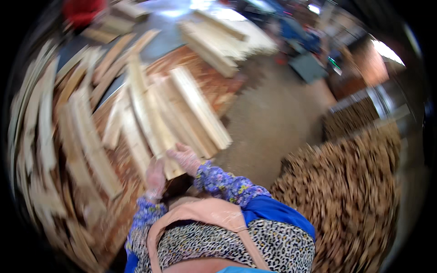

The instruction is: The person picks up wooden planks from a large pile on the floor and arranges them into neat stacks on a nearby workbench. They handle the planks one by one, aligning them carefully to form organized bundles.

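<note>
A workshop floor (273, 123) runs under loose wooden slats, with a brown heap (350, 182) at four o'clock. The left hand (155, 177) and right hand (186, 158), both gloved, press on the near end of a long slat (150, 123) pointing to eleven o'clock. Blur hides whether the fingers close around it.

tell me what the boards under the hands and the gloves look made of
Boards: pale raw wood, apparently unfinished, matt with faint grain streaks. Gloves on the left hand and right hand: seemingly thin translucent plastic, since the hands show through; blur leaves it uncertain.
</note>
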`<state>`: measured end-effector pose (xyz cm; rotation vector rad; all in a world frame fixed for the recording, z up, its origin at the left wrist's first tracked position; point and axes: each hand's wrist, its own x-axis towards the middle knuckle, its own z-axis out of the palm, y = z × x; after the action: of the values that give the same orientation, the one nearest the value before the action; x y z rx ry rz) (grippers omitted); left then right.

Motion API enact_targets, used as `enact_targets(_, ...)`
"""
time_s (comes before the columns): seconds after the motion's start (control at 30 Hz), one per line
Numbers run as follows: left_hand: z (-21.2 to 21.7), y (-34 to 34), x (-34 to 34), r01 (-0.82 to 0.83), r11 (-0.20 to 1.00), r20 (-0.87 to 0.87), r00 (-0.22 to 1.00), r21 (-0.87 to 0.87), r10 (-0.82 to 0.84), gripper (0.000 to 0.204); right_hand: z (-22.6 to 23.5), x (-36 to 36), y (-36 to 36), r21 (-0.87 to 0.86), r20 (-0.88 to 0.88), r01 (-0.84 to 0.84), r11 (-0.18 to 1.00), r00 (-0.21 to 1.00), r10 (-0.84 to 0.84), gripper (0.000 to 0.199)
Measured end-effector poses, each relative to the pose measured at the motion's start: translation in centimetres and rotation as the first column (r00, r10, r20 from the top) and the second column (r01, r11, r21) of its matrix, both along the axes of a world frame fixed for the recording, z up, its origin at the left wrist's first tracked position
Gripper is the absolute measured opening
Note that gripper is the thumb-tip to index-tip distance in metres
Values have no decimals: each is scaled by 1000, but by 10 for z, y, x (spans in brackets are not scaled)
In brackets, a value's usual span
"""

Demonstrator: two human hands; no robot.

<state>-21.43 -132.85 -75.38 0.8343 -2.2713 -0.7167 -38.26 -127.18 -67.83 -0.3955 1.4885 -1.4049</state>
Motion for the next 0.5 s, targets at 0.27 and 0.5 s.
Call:
enact_targets(0.27, 21, 23, -57, 193, 903, -258, 961, 383, -96, 40, 101, -107, 189, -503, -257, 324, 801, 829, -497, 50)
enact_targets(0.5, 49, 123, -148, 570, 739, -426, 804, 358, -414, 46, 249, -89, 439, -632, -403, 692, 347, 89, -911, 67)
